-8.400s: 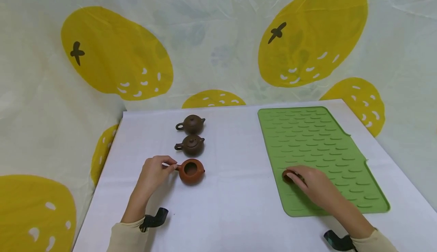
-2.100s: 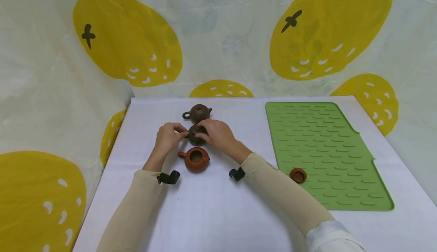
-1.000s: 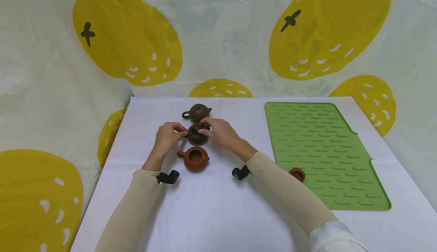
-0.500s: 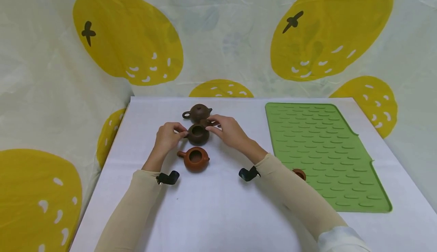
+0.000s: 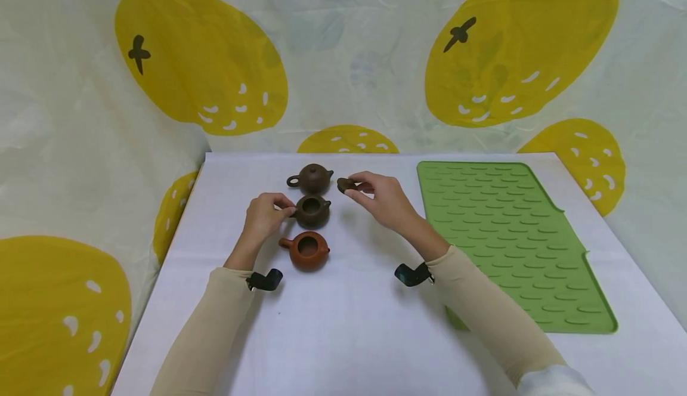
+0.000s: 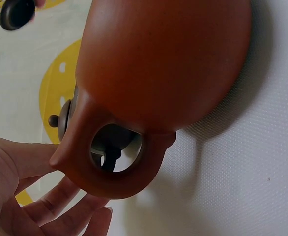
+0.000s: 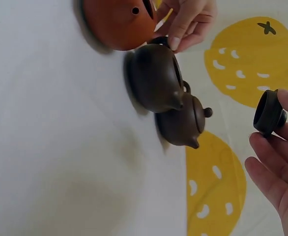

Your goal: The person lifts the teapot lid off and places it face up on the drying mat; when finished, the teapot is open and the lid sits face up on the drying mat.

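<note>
Three small teapots stand in a column on the white table. My left hand (image 5: 263,214) pinches the handle of the middle dark brown teapot (image 5: 313,216), whose mouth is uncovered. Above the table to its right, my right hand (image 5: 385,200) holds a dark teapot lid (image 5: 345,185) between thumb and fingers. In the right wrist view that lid (image 7: 266,114) is tilted, hollow side facing left. The reddish-brown teapot (image 5: 308,253) in front has no lid on, and it fills much of the left wrist view. At the back, another dark teapot (image 5: 313,179) wears its lid.
A green ridged mat (image 5: 504,229) lies on the right side of the table, partly covered by my right sleeve (image 5: 483,306). Behind the table hangs a pale cloth (image 5: 354,44) with large yellow fruit shapes.
Earlier, my right hand put the reddish lid on the mat, now hidden from view. My left hand shifted to the middle teapot's handle. My right hand lifted that pot's lid off and rightward.
</note>
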Motion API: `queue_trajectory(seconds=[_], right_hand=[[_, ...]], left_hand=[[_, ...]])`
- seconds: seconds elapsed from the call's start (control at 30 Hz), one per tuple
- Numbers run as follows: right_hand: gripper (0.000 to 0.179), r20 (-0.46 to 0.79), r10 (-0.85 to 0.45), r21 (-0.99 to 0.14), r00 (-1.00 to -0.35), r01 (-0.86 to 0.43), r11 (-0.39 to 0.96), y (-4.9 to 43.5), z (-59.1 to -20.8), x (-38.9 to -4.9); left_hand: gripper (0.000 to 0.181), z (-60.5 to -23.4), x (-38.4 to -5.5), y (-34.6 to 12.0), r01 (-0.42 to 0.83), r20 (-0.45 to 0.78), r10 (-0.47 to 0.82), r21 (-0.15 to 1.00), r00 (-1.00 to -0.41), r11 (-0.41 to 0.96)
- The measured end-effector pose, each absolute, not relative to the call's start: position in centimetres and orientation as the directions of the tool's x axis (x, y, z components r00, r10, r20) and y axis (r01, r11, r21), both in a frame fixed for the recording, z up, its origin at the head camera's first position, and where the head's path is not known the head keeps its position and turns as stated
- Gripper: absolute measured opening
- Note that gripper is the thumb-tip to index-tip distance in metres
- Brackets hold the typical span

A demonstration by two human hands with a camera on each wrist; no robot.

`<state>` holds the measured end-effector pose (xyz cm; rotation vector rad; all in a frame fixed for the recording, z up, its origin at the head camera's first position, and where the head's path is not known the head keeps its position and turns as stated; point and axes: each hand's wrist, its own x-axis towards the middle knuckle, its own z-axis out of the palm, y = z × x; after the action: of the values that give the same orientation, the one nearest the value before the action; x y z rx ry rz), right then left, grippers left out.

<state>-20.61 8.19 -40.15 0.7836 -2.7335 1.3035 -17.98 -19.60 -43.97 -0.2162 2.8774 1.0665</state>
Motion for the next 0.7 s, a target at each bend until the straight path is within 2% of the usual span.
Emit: queue_trajectory(seconds=[0.27, 0.7], right_hand=[[0.036, 0.208, -0.433, -0.690, -0.877, -0.446, 0.570, 11.3, -39.0, -19.6], [0.036, 0.089, -0.396, -0.675, -0.914, -0.348, 0.651, 18.0, -37.7, -18.1]], left_hand=[[0.012, -43.9, -17.9, -19.6, -0.152, -0.104, -0.112, 0.641, -0.988, 0.752], [0.011, -43.8, -17.9, -19.5, -0.144, -0.095, -0.108, 0.642, -0.990, 0.753]])
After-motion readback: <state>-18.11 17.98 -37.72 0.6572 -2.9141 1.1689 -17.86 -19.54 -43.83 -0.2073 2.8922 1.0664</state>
